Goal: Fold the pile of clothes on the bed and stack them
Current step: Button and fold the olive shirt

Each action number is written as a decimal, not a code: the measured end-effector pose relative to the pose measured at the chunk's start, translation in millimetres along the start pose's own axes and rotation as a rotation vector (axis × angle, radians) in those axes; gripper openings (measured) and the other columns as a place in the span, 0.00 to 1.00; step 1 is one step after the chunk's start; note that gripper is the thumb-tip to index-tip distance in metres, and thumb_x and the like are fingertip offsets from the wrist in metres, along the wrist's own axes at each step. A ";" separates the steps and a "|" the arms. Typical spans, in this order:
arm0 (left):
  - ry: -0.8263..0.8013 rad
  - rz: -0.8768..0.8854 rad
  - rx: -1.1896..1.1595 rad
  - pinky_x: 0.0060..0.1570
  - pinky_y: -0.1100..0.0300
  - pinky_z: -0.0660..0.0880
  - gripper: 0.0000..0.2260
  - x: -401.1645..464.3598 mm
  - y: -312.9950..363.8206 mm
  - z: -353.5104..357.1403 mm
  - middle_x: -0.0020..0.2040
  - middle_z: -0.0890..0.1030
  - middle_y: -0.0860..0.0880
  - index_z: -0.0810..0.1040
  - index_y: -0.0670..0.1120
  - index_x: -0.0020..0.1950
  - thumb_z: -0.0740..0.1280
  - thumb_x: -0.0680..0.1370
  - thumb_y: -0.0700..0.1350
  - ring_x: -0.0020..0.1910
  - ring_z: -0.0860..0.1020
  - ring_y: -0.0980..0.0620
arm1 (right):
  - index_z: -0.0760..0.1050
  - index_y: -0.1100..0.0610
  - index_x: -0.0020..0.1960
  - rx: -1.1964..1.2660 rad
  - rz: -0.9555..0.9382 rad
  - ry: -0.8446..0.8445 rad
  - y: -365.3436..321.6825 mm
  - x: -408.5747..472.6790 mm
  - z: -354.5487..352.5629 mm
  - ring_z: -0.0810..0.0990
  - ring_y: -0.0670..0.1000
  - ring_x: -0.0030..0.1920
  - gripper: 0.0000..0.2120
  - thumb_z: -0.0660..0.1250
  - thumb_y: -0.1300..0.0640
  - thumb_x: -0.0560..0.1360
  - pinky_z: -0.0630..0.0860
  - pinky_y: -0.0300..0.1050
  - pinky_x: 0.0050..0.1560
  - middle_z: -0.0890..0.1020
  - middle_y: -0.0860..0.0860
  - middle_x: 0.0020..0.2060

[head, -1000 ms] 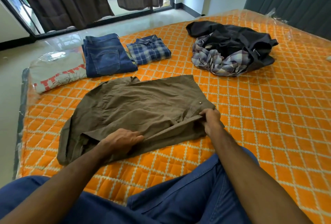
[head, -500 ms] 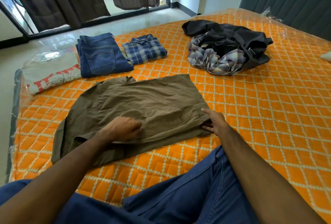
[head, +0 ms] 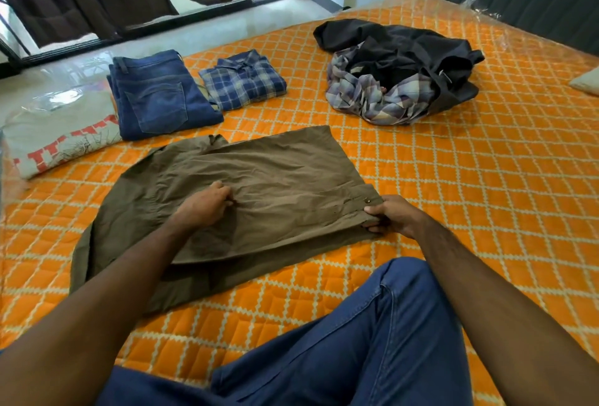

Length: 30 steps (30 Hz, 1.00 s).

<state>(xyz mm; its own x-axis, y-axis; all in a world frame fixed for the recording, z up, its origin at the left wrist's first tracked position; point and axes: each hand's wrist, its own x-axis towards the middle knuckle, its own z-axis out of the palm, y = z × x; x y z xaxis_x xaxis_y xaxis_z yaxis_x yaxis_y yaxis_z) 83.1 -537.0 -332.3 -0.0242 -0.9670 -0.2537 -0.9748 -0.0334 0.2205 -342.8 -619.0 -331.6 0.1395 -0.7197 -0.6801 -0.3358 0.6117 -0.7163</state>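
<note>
An olive-brown garment [head: 275, 175] lies partly folded on the orange quilted bed [head: 470, 195] in front of me. My left hand [head: 204, 206] rests on its middle with the fingers curled into the cloth. My right hand [head: 390, 214] pinches the folded edge at the garment's right end, beside a metal snap. Behind it lie folded blue jeans [head: 158, 94], a folded blue plaid shirt [head: 243, 79] and a folded grey printed T-shirt [head: 58, 133]. An unfolded heap of black clothes and a pale plaid shirt [head: 398, 71] sits at the back right.
My knees in blue jeans [head: 340, 340] are at the bed's near edge. Clear plastic covers the mattress edges. A pale pillow corner [head: 586, 81] shows at far right. Dark curtains and a glass door stand beyond the bed, and a dark padded headboard is at the right.
The near flap has been folded over onto the garment. My left hand moved up onto its middle, and my right hand took hold of the right end by the snap.
</note>
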 end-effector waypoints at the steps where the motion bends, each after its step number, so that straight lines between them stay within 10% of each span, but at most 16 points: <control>1: 0.029 -0.018 -0.004 0.51 0.50 0.75 0.05 -1.1 -1.2 0.5 0.57 0.73 0.45 0.75 0.47 0.56 0.62 0.83 0.47 0.52 0.78 0.43 | 0.78 0.64 0.63 -0.028 -0.001 -0.010 1.9 2.1 -0.1 0.84 0.58 0.49 0.13 0.70 0.65 0.79 0.81 0.46 0.34 0.83 0.61 0.56; 7: 0.162 -0.091 0.057 0.48 0.47 0.78 0.13 -19.0 4.9 6.3 0.60 0.71 0.46 0.72 0.45 0.64 0.61 0.83 0.50 0.51 0.78 0.45 | 0.75 0.56 0.49 -0.273 -0.062 0.006 -7.3 6.2 6.2 0.83 0.58 0.44 0.06 0.68 0.67 0.80 0.84 0.53 0.39 0.81 0.59 0.48; 11: 0.368 0.225 0.264 0.47 0.46 0.76 0.20 -46.2 21.0 19.9 0.62 0.73 0.44 0.71 0.47 0.66 0.60 0.82 0.58 0.53 0.77 0.42 | 0.68 0.59 0.62 -0.589 -0.146 0.125 -12.3 6.5 8.4 0.79 0.58 0.49 0.18 0.72 0.60 0.77 0.79 0.56 0.43 0.77 0.57 0.51; 15: 0.099 0.589 0.436 0.45 0.52 0.77 0.24 -69.9 18.1 33.9 0.54 0.78 0.50 0.75 0.51 0.61 0.55 0.80 0.69 0.49 0.79 0.49 | 0.65 0.58 0.66 -0.638 -0.234 0.173 -15.1 5.8 14.2 0.76 0.55 0.43 0.21 0.69 0.63 0.77 0.69 0.49 0.33 0.77 0.56 0.47; 20: -0.034 0.626 0.501 0.37 0.59 0.75 0.10 -83.1 0.8 33.8 0.44 0.79 0.55 0.70 0.55 0.51 0.61 0.76 0.59 0.40 0.79 0.54 | 0.65 0.58 0.69 -0.468 -0.186 0.117 -12.8 8.6 10.3 0.78 0.58 0.53 0.22 0.67 0.65 0.78 0.75 0.53 0.46 0.77 0.58 0.55; 25: -0.305 0.514 0.508 0.43 0.57 0.71 0.15 -81.7 9.8 17.6 0.55 0.80 0.53 0.75 0.53 0.60 0.61 0.76 0.55 0.51 0.80 0.49 | 0.62 0.59 0.72 -0.496 -0.160 0.116 -8.3 8.7 7.9 0.77 0.59 0.54 0.25 0.67 0.65 0.78 0.72 0.52 0.45 0.76 0.57 0.54; 30: -0.043 0.494 0.356 0.37 0.57 0.72 0.19 -83.6 16.9 21.2 0.46 0.82 0.51 0.77 0.53 0.53 0.52 0.83 0.62 0.44 0.82 0.49 | 0.63 0.59 0.70 -1.063 -0.418 0.367 -11.0 -3.7 38.3 0.68 0.63 0.64 0.26 0.68 0.61 0.75 0.71 0.57 0.60 0.65 0.59 0.68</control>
<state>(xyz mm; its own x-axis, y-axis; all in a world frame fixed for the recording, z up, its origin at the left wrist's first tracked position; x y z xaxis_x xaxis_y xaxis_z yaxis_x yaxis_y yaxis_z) 64.0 -451.4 -327.4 -0.4938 -0.8356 -0.2408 -0.8603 0.5097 -0.0045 -303.9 -610.5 -327.2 0.2053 -0.9544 -0.2167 -0.9530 -0.1445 -0.2662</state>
